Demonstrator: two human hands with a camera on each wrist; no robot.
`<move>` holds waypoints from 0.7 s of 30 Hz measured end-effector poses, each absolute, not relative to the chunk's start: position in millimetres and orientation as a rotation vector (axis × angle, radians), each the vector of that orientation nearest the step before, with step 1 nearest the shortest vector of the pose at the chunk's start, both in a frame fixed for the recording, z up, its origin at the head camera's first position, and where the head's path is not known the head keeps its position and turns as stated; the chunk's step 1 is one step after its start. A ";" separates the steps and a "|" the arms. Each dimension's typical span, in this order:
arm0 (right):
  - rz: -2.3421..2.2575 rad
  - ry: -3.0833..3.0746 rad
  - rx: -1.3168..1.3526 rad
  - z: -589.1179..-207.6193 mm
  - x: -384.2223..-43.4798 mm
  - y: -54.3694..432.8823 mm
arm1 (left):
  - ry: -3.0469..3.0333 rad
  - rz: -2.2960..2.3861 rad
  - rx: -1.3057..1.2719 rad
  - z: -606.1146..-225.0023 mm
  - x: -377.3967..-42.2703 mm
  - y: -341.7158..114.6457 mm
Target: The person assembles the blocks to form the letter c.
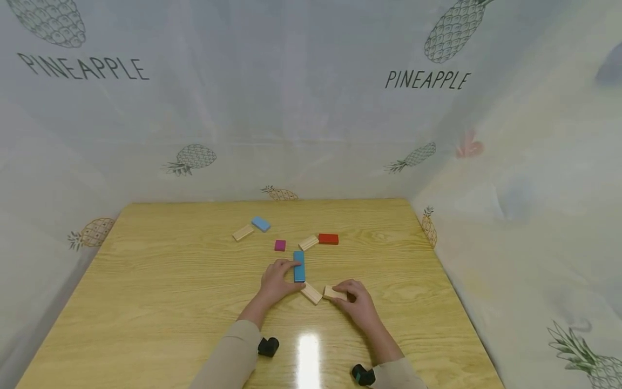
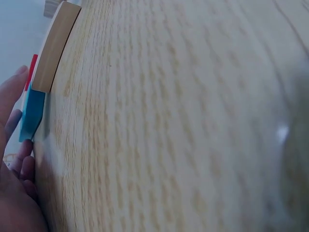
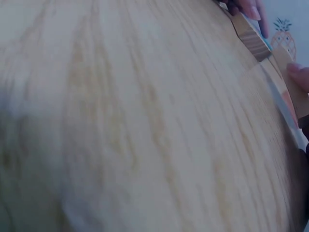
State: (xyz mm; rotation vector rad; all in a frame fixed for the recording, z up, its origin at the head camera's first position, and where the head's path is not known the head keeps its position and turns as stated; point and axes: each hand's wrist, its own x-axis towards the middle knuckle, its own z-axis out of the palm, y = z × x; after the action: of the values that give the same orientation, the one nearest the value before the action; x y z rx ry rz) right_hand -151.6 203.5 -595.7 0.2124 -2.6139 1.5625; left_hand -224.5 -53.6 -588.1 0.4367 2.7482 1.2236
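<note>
Two grips, both closed | with right hand, pinching plain block by outer end, just beside slanting wood piece | with left hand, holding blue block on table | likely light, stiff, slightly slippery; best taken by sides.

Bench, wood-grained, lower centre; glare at bottom centre. Sheeting, pale, pineapple-printed, across top and sides.

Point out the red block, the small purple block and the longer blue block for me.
Red block [image 1: 328,239], head view, middle of its top face.
Small purple block [image 1: 280,246], head view, middle of its top.
Longer blue block [image 1: 299,272], head view, top face, just below centre.
</note>
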 end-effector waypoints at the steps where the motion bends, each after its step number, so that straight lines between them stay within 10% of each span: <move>1: 1.573 -2.616 0.208 -594.8 -151.1 204.2 | 2.752 1.222 0.437 -588.0 -224.3 -53.4; 21: 1.581 -2.678 0.352 -592.9 -151.0 210.2 | 2.774 1.209 0.430 -589.1 -223.3 -53.6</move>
State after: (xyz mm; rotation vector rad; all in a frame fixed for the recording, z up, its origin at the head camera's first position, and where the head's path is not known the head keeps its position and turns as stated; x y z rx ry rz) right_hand -151.0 210.2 -592.9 0.3516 -2.6780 1.5810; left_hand -223.3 -53.6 -589.1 0.4301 2.7740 1.2088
